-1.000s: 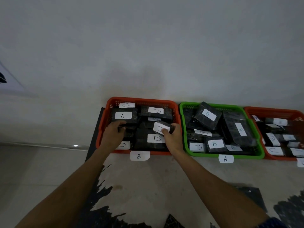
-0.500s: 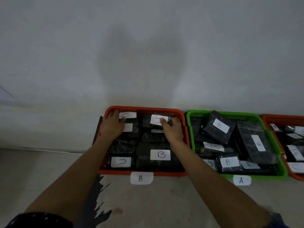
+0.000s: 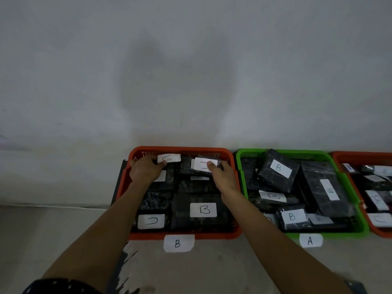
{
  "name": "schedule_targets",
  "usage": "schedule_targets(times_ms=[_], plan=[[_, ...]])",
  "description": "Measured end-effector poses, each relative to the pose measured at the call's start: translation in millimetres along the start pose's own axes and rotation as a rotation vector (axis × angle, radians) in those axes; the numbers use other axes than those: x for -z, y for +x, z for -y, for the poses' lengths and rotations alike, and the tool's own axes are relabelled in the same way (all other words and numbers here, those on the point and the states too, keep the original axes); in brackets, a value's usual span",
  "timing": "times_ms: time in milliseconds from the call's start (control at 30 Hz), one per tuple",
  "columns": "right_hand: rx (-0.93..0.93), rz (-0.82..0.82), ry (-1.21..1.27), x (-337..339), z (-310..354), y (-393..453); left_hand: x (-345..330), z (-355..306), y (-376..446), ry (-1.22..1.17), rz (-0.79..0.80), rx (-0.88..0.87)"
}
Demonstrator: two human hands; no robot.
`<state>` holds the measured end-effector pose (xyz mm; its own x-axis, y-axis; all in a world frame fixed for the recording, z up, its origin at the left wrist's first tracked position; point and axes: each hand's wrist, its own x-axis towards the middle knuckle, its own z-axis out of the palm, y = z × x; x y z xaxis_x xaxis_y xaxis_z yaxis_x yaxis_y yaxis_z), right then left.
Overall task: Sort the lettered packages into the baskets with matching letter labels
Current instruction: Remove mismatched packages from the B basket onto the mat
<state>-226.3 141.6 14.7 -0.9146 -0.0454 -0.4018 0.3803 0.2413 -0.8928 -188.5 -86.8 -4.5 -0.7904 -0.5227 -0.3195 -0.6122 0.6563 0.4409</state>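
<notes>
- Left hand (image 3: 144, 170) is gripping the C package (image 3: 169, 158) at 11 o'clock in the orange basket (image 3: 184, 235).
- Right hand (image 3: 222, 175) is pinching another package (image 3: 204, 164) at 1 o'clock.

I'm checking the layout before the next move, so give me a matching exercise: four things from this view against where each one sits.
Things:
1. left hand
2. right hand
3. floor tag B
4. floor tag A

Places:
a. in front of the green basket
b. on the C package at the back left of the orange basket
c. in front of the orange basket
d. on the back-right package in the orange basket

Pairs: 1-b, 2-d, 3-c, 4-a
</notes>
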Motion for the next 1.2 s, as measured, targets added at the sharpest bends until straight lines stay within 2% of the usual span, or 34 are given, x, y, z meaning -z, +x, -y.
schedule_targets(times_ms=[100, 333, 467, 500, 667, 967, 1133, 1200], plan=[[-0.042, 0.0, 0.042, -1.2, -1.4, -3.3, -1.4, -1.0, -1.2, -0.122, -0.028, 0.004], [-0.05, -0.05, 0.1, -9.4, -3.8, -2.5, -1.6, -26.7, -6.1, -0.591, -0.129, -0.02], [-0.096, -0.081, 0.216, -12.0, -1.2, -3.3, -9.2, -34.2, -14.0, -1.126, -0.081, 0.208], [-0.111, -0.085, 0.229, -11.3, -0.2, -2.9, -12.2, -33.8, -15.8, -1.182, -0.066, 0.238], [-0.173, -0.095, 0.283, -4.2, 5.5, 0.1, -13.3, -41.4, -19.2, -1.157, -0.082, 0.22], [-0.078, -0.144, 0.302, -0.7, 7.7, -13.3, -11.9, -53.1, -29.3, -0.984, -0.086, 0.188], [0.121, -0.241, 0.296, 8.1, 16.9, -25.2, -10.0, -53.2, -49.7, -1.153, -0.038, 0.196], [0.123, -0.266, 0.333, 20.3, 20.1, -30.3, -10.0, -55.8, -61.1, -1.221, -0.017, 0.2]])
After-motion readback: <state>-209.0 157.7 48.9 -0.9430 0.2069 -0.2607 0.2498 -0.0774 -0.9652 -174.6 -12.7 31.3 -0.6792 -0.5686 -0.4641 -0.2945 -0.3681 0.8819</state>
